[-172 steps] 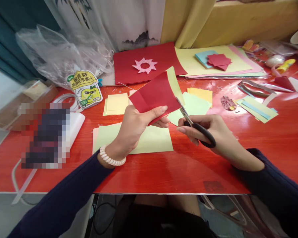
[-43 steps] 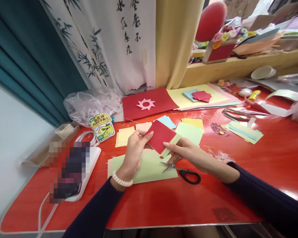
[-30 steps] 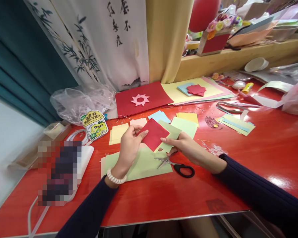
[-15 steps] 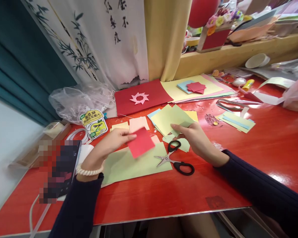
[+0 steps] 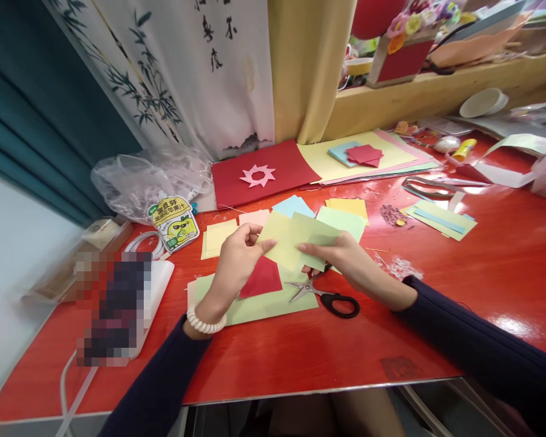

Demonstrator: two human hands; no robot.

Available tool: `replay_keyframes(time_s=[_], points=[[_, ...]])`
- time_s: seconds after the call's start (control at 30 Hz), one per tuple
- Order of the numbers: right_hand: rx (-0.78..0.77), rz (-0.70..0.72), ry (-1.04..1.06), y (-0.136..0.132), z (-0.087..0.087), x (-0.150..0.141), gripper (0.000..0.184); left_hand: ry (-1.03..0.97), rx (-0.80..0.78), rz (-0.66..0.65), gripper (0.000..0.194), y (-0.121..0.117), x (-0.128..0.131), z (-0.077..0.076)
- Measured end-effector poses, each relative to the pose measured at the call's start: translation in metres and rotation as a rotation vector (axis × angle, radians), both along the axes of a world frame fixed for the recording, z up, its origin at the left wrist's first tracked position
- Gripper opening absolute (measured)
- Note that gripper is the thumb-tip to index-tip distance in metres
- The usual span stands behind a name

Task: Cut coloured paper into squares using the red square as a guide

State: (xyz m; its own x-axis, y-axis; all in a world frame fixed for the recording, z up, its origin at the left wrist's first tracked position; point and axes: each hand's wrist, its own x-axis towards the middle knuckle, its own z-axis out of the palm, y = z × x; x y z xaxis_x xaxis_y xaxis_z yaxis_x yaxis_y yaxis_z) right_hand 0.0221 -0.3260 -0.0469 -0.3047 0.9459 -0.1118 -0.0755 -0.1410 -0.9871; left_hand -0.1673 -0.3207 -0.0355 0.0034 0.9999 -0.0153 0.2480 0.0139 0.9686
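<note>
Left hand (image 5: 239, 258), nearly closed, pinching yellow paper (image 5: 278, 238) extending rightward; right hand (image 5: 352, 261), nearly closed, pinching green paper (image 5: 310, 232) extending leftward; red square (image 5: 262, 280) lying nearer surface's (image 5: 346, 358) front edge.

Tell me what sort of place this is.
Likely a craft table, perhaps at home: scissors by the pale green paper in hand, paper squares nearby, and a pink paper ring on a red sheet.

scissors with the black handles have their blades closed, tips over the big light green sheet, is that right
Not quite: the head view shows the blades spread open, not closed. The black-handled scissors do have their tips over the big light green sheet.
</note>
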Motion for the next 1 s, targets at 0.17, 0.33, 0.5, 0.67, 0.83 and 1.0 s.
replay_keyframes(time_s=[0.17, 0.33, 0.5, 0.67, 0.83, 1.0], points=[[-0.081, 0.017, 0.053, -0.001, 0.0, -0.001, 0.024, -0.06, -0.031, -0.013, 0.021, 0.0, -0.002, -0.002], [-0.085, 0.027, 0.084, -0.001, 0.0, -0.001, 0.027, 0.095, 0.055, 0.062, 0.033, -0.003, 0.0, -0.009], [-0.04, 0.026, 0.094, -0.001, -0.003, 0.001, 0.023, 0.351, 0.42, 0.014, 0.043, -0.01, 0.006, -0.016], [-0.029, 0.017, 0.104, -0.003, 0.001, 0.0, 0.019, 0.54, 0.613, -0.022, 0.049, -0.009, 0.009, -0.023], [-0.029, 0.024, 0.152, -0.003, 0.0, 0.0, 0.017, 0.7, 0.737, -0.035, 0.046, -0.009, 0.007, -0.025], [-0.036, 0.022, 0.158, -0.002, -0.002, -0.001, 0.021, 0.688, 0.79, -0.08, 0.051, -0.008, 0.002, -0.028]])
